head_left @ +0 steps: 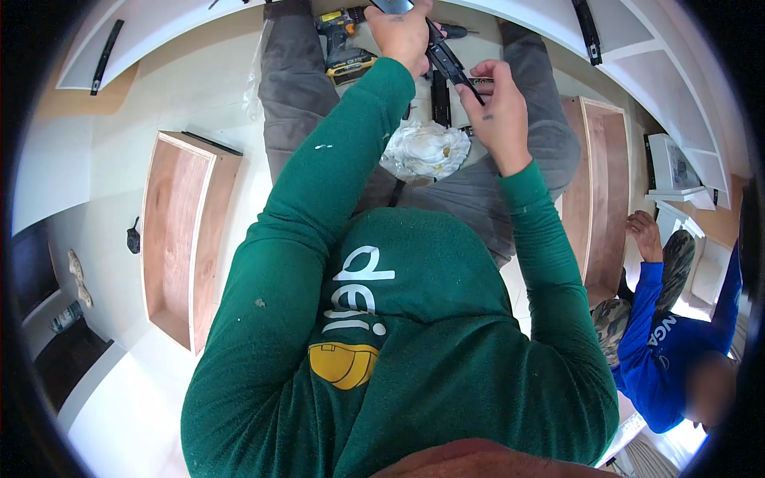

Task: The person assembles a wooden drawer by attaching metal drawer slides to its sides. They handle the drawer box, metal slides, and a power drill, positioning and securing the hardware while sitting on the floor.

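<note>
Between my hands is a black drawer slide (449, 60), slanting from upper left to lower right. My left hand (400, 38) is closed around its far end; a pale shiny edge shows above those fingers, too cut off to name. My right hand (500, 111) grips the near end between thumb and fingers. Beneath the slide, a second black rail (440, 99) lies on the floor. Beside it, closer to my body, sits a crumpled white plastic bag (428, 151). A yellow-and-black cordless drill (343, 44) lies left of my left hand.
Wooden drawer boxes stand at left (182, 231) and right (599, 175). White cabinet panels (629, 32) with black rails mounted curve along the far side. A co-worker in a blue top (677, 334) sits at right, one hand near the right drawer. A dark object (133, 237) lies far left.
</note>
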`<state>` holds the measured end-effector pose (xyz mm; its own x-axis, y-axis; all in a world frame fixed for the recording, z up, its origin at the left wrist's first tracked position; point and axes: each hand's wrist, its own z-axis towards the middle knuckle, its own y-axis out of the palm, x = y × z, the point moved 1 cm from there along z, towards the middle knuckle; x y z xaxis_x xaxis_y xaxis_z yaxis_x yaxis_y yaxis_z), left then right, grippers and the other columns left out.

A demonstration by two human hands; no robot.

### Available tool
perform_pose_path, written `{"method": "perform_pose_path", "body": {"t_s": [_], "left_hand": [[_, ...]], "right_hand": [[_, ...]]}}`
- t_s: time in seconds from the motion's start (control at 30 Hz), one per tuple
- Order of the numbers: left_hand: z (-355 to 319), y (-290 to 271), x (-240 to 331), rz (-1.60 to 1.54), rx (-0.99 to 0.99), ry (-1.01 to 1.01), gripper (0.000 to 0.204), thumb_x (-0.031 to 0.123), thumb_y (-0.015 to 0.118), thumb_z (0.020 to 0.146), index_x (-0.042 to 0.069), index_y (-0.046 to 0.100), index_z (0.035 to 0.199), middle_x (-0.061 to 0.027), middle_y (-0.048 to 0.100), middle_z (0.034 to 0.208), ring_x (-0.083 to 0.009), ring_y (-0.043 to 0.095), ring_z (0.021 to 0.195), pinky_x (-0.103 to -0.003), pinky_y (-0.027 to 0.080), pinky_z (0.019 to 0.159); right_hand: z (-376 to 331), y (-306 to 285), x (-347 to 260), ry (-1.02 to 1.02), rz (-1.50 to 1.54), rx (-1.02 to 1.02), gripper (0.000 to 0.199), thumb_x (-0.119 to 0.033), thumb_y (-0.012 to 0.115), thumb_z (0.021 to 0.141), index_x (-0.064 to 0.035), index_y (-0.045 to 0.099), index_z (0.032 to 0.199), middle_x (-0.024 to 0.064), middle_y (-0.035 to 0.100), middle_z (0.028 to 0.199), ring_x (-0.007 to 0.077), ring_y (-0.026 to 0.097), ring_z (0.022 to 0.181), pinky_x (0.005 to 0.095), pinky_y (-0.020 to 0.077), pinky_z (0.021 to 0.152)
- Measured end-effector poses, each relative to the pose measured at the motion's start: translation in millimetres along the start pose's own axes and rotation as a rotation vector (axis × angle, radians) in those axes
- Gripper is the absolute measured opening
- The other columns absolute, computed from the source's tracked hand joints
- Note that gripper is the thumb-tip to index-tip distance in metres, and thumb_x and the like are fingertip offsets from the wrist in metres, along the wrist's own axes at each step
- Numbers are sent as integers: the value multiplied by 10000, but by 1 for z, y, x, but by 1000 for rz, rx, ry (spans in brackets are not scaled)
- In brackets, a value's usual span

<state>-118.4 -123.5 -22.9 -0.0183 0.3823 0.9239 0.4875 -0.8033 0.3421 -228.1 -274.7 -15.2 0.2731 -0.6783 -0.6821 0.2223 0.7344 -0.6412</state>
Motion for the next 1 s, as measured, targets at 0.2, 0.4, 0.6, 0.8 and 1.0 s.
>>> {"method": "perform_pose_path", "body": {"t_s": [0.2, 0.4, 0.6, 0.8, 1.0], "left_hand": [[-1, 1, 2, -126, 4, -143, 532, 73, 787, 827, -34, 471, 1241, -188, 624, 1025, -231, 624, 715, -398, 535, 583], [0, 6, -7, -122, 161, -39, 639, 82, 783, 839, -47, 423, 1351, -216, 618, 1092, -259, 650, 787, -411, 562, 624], [-5, 11, -3, -163, 157, -114, 612, 40, 737, 858, -26, 381, 1352, -202, 620, 1039, -252, 653, 711, -396, 562, 571], [6, 0, -2, -348, 18, -126, 393, 25, 680, 886, -5, 469, 1215, -159, 628, 856, -256, 625, 558, -394, 528, 489], [22, -9, -11, -297, 86, -163, 313, 17, 672, 874, -2, 536, 1155, -131, 631, 895, -248, 627, 654, -413, 517, 548]], "right_hand": [[-7, 1, -16, -185, -348, 92, 260, -196, 779, 832, -114, 632, 1030, 26, 677, 1071, 288, 692, 798, 399, 554, 660], [-6, 9, -9, -199, -333, 218, 159, -137, 759, 834, -116, 678, 969, 16, 685, 1042, 260, 696, 800, 358, 556, 664], [-2, 11, -4, -204, -301, 236, 132, -115, 766, 814, -108, 696, 926, 25, 684, 999, 259, 693, 781, 361, 557, 663], [-3, 3, -9, -214, -343, 204, 104, -104, 759, 812, -121, 708, 900, 22, 678, 976, 258, 690, 771, 364, 553, 648], [-13, -14, -12, -210, -362, 118, 111, -99, 752, 822, -121, 707, 922, 26, 663, 989, 256, 689, 786, 361, 550, 663]]}}
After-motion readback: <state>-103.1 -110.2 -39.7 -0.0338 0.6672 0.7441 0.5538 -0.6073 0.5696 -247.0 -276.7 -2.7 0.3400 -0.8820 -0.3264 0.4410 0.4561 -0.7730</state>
